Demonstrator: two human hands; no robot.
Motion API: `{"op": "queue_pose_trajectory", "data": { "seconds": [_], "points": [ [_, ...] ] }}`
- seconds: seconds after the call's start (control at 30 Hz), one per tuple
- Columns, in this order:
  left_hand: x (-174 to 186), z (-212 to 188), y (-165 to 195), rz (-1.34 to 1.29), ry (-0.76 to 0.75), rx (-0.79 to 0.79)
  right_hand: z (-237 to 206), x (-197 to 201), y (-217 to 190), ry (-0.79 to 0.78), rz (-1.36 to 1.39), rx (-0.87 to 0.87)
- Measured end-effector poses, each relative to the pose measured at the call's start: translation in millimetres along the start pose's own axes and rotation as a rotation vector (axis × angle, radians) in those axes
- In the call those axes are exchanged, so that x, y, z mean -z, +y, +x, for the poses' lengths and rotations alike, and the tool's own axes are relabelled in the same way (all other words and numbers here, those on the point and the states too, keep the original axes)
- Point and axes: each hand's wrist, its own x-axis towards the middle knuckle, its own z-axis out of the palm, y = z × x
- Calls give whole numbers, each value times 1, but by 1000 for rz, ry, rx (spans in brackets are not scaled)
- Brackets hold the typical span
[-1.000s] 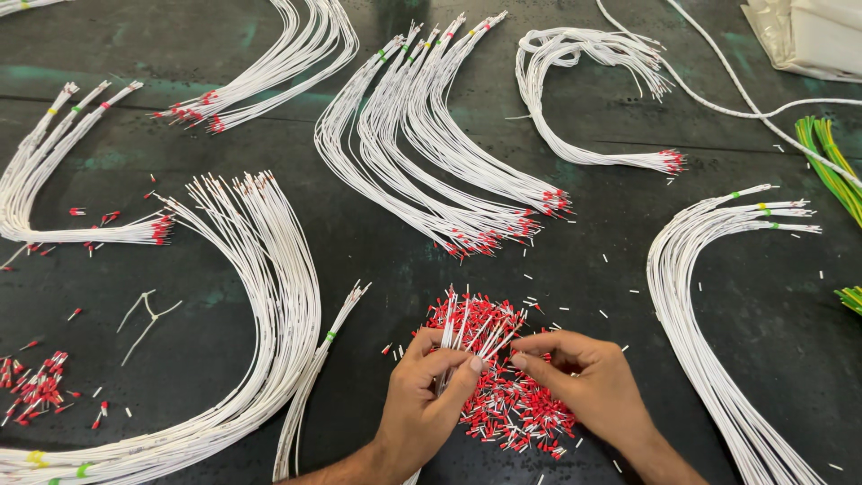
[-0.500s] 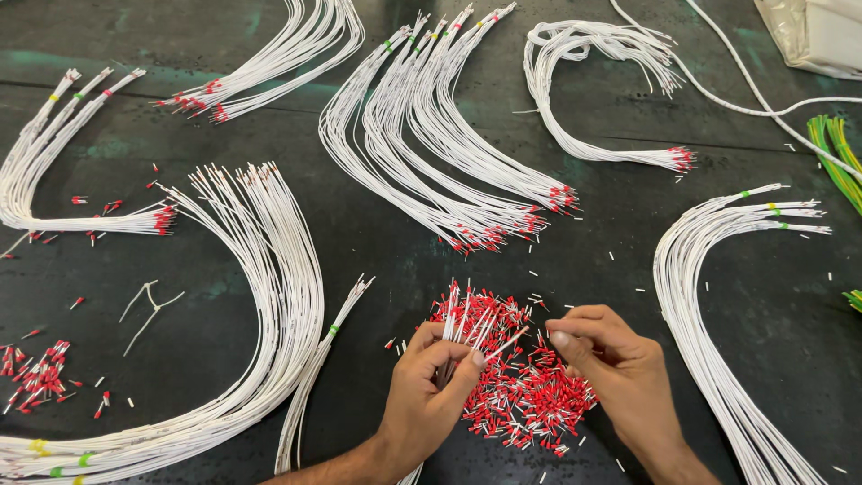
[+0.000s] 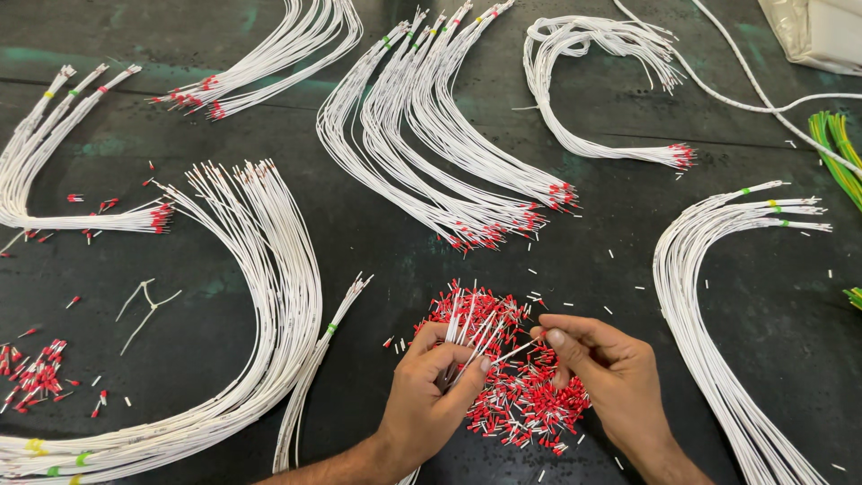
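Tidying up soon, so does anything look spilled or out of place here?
Yes: loose red ferrules lie scattered at the left edge of the dark table, away from the main red pile; white snippets dot the surface.

A fanned bunch of thin white wires (image 3: pixel 473 330) stands tilted above a heap of red ferrules (image 3: pixel 516 395).

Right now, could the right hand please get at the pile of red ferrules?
Probably yes: the right hand hovers at the pile of red ferrules, with nothing between them, though its fingertips pinch something small.
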Motion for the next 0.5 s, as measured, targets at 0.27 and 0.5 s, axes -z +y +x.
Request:
{"op": "queue_pose_trajectory", "data": {
  "seconds": [0.27, 0.5],
  "points": [
    [1, 1, 3, -6, -17, 60, -1, 0, -3, -16, -8, -1],
    [2, 1, 4, -19, -22, 70, -2, -2, -6, -14, -46, -5]
  ]
}}
